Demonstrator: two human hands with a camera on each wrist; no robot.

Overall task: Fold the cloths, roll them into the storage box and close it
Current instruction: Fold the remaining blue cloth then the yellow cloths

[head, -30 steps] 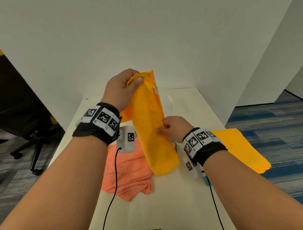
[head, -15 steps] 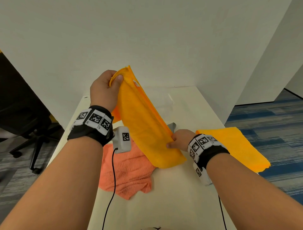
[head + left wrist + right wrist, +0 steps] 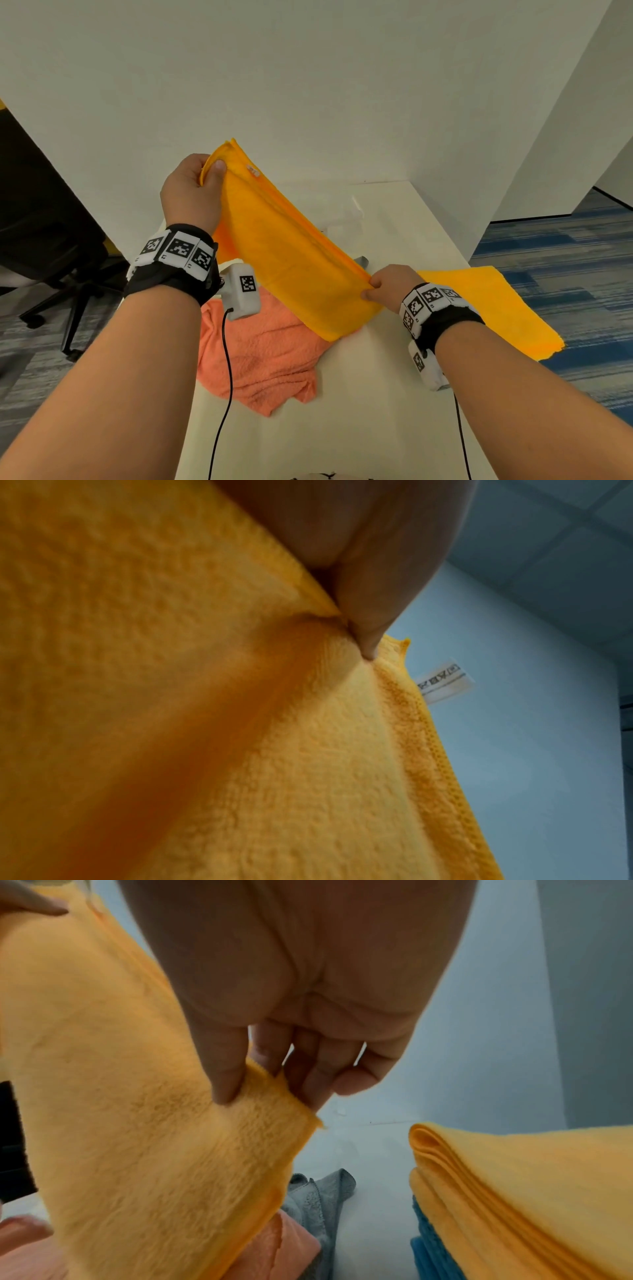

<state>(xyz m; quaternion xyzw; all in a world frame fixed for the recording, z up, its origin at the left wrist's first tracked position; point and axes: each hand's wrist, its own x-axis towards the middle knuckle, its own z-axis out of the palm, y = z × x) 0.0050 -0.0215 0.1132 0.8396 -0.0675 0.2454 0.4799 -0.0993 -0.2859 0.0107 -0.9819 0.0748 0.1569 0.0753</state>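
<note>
Both hands pinching orange cloth (image 3: 291, 260) — left hand (image 3: 191, 195) high, right hand (image 3: 388, 282) low

Fluffy matt orange cloth (image 3: 291, 260) with knit-stitched hem, looped coral terry towel (image 3: 260, 356), smooth matt table (image 3: 342, 428)

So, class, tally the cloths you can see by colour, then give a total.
Orange-yellow: 2, the held cloth and the folded cloth
Salmon pink cloth: 1
Grey cloth: 1
Blue cloth: 1
Total: 5
</note>
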